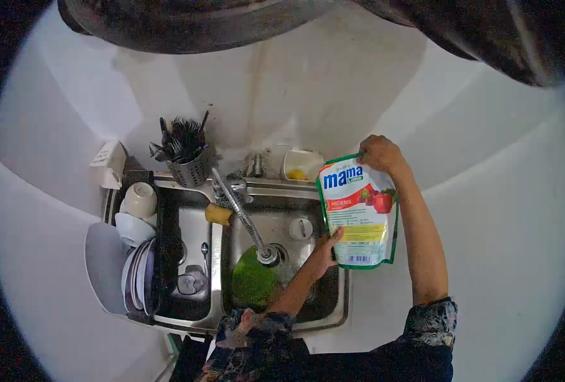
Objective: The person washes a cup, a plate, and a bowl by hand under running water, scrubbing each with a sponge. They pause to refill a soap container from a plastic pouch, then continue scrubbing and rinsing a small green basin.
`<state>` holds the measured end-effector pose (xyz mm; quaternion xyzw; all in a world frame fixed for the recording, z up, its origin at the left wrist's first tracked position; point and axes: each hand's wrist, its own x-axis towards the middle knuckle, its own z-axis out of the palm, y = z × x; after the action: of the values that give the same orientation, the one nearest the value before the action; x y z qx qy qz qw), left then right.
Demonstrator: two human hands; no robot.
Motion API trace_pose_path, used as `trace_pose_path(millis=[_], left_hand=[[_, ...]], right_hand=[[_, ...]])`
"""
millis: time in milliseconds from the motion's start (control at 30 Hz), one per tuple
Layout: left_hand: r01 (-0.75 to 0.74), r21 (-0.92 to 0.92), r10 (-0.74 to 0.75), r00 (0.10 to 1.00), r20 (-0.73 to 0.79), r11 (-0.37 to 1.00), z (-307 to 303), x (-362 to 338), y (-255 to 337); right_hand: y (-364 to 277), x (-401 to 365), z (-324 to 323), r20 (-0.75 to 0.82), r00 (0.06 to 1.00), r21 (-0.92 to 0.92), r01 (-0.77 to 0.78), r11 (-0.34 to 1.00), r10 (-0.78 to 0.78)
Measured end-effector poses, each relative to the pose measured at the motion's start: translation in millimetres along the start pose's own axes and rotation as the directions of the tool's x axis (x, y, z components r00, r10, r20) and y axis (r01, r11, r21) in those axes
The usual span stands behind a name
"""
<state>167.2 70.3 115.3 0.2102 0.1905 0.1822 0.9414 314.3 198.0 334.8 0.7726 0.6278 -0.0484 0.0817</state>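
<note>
A large dish soap refill pouch (357, 213), white with green edges and "mama lime" print, is held over the right rim of the sink. My right hand (381, 155) is closed on its top right corner. Lower down, my left hand (328, 251) grips the pouch's left side near the bottom, thumb on the front. Just left of the pouch's top stands a small white container (302, 165) with something yellow in it. My left forearm crosses the right basin, partly covering a green round item (254, 280) lying there.
A flexible faucet (244, 223) hangs over the double sink (216, 274). A yellow sponge (218, 214) sits on the divider. On the left are a dish rack with plates (140, 277) and bowls (136, 229). Behind stands a cutlery holder (189, 170). A spoon (204, 254) lies in the left basin.
</note>
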Motion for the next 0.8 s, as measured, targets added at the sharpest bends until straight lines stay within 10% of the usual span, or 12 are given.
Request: trace_pose_path(millis=[367,800], left_hand=[[0.006,-0.205,-0.016,0.999,-0.047,0.979,8,12,20],[-0.037,-0.305,0.026,0.999,-0.04,0.952,24,7,34]], right_hand=[[24,113,63,0.148,0.961,-0.316,0.269,0.91,-0.232],[-32,94,30,0.095,0.995,-0.246,0.055,0.968,-0.032]])
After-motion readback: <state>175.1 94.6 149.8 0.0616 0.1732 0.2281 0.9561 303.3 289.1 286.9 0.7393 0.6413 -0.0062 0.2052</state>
